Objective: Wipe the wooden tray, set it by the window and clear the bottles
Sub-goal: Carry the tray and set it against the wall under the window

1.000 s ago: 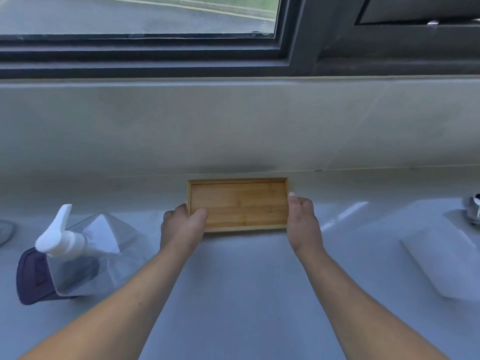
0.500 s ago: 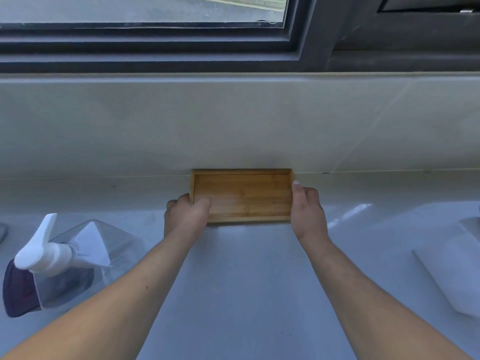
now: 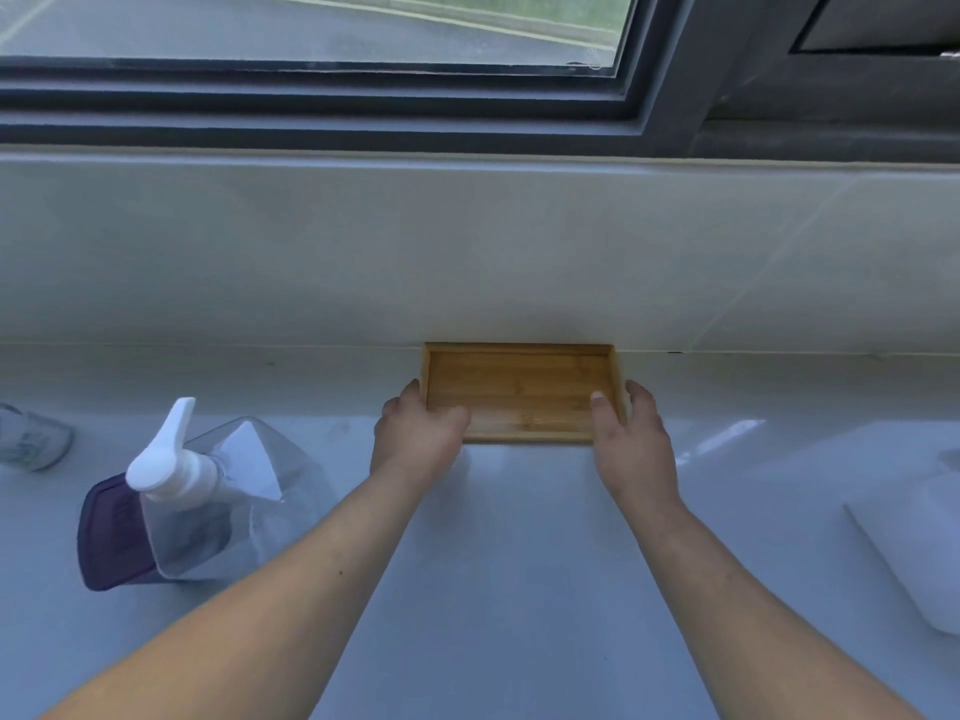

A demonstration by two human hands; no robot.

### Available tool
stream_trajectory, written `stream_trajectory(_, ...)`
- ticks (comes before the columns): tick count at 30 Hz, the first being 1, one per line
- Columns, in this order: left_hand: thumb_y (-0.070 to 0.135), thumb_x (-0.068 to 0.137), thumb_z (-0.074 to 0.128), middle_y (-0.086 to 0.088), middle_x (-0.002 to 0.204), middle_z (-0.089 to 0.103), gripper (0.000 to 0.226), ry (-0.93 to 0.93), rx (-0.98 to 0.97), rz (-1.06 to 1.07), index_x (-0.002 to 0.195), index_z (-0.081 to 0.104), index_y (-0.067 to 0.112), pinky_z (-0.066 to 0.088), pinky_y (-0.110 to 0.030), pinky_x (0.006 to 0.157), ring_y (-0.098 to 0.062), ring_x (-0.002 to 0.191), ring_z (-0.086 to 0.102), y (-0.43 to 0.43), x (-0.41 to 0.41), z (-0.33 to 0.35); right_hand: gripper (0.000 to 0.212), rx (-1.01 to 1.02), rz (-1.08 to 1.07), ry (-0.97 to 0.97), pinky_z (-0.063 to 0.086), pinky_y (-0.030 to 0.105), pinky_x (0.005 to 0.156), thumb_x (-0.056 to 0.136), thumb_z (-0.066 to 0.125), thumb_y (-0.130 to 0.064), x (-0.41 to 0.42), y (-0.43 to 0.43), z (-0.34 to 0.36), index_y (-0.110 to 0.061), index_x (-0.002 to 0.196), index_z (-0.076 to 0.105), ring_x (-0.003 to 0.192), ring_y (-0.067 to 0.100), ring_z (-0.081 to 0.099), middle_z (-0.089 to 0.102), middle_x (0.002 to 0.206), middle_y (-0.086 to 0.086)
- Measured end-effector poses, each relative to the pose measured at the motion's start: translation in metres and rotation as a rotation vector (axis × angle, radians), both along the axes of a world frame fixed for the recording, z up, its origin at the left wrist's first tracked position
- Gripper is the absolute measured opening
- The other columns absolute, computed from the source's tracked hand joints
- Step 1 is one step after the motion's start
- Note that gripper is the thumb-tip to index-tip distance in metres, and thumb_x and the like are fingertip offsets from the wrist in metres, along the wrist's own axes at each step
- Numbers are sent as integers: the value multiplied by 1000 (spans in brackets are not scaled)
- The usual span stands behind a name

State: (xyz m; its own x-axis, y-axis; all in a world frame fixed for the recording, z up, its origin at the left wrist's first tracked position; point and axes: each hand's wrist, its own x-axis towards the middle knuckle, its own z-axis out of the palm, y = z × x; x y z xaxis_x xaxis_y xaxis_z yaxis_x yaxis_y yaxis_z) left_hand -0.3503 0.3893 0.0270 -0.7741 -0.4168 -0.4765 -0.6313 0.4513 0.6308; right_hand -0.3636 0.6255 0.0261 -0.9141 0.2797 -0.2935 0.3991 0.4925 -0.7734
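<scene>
Fingers [image 3: 410, 402] of both hands gripping wooden tray [image 3: 519, 387], against wall [image 3: 467, 252]

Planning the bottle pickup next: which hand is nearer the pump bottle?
Left. The left hand holds the wooden tray's left end, nearer the pump bottle; the right hand is at the tray's far end.

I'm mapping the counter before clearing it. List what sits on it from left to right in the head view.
White bottle at the left edge → purple-lidded container → clear pump bottle → left hand → wooden tray → right hand → white object at the right edge.
</scene>
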Motion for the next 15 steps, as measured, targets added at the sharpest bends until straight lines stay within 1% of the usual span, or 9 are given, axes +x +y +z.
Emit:
stream_trajectory(2, 42, 81, 56, -4, 145, 49, 64, 82, -75, -110, 142, 52, 25, 50, -42, 98, -27, 129, 50, 3, 27, 7, 60, 54, 9, 89, 46, 43, 108, 100, 59, -40, 27, -7, 3, -21, 155, 43, 135, 29, 52, 51, 155, 6)
stream_trajectory(3, 43, 82, 56, 1, 146, 49, 63, 115, -81, -160, 143, 53, 26, 50, -40, 99, -23, 129, 50, 5, 43, 10, 57, 69, 18, 119, 47, 41, 102, 99, 60, -36, 43, -11, 3, -22, 152, 46, 132, 26, 53, 53, 151, 4)
stream_trajectory(4, 45, 82, 55, 5, 147, 49, 65, 140, -72, -199, 144, 53, 28, 48, -38, 100, -19, 129, 51, 7, 60, 12, 53, 80, 30, 135, 46, 38, 98, 98, 60, -35, 58, -16, 3, -24, 149, 48, 132, 23, 51, 54, 149, 1)
stream_trajectory(6, 49, 81, 52, 11, 145, 53, 64, 184, -53, -248, 142, 56, 31, 48, -36, 101, -13, 126, 54, 5, 92, 14, 47, 81, 56, 133, 44, 37, 98, 98, 59, -34, 88, -28, 1, -27, 145, 52, 136, 18, 48, 55, 146, -4)
stream_trajectory(7, 50, 82, 51, 13, 144, 55, 61, 200, -51, -264, 140, 58, 32, 49, -36, 101, -11, 125, 55, 2, 108, 15, 45, 71, 69, 124, 44, 36, 97, 98, 59, -34, 102, -36, 1, -28, 143, 54, 135, 17, 48, 55, 145, -6)
stream_trajectory(9, 50, 85, 52, 17, 139, 59, 55, 241, -63, -265, 136, 61, 33, 50, -32, 99, -5, 122, 55, -11, 140, 15, 43, 43, 97, 110, 44, 35, 94, 98, 60, -35, 128, -55, 2, -30, 141, 56, 132, 16, 50, 57, 143, -9)
stream_trajectory(10, 52, 86, 52, 19, 135, 61, 52, 258, -65, -240, 134, 62, 34, 50, -29, 96, -2, 119, 56, -20, 156, 15, 42, 30, 113, 106, 45, 36, 95, 99, 61, -37, 142, -66, 3, -31, 140, 57, 132, 16, 51, 57, 140, -11)
stream_trajectory(13, 61, 84, 51, 26, 128, 63, 51, 276, -30, -120, 129, 63, 39, 46, -18, 85, 6, 109, 56, -54, 208, 18, 45, 3, 163, 99, 46, 41, 105, 97, 62, -45, 180, -109, 9, -33, 139, 57, 133, 15, 50, 54, 133, -18)
stream_trajectory(15, 68, 83, 49, 31, 124, 61, 55, 281, -36, -105, 129, 62, 42, 45, -18, 84, 8, 109, 55, -83, 242, 21, 47, -10, 201, 101, 46, 43, 109, 94, 63, -51, 205, -141, 14, -34, 138, 57, 132, 13, 51, 55, 133, -20)
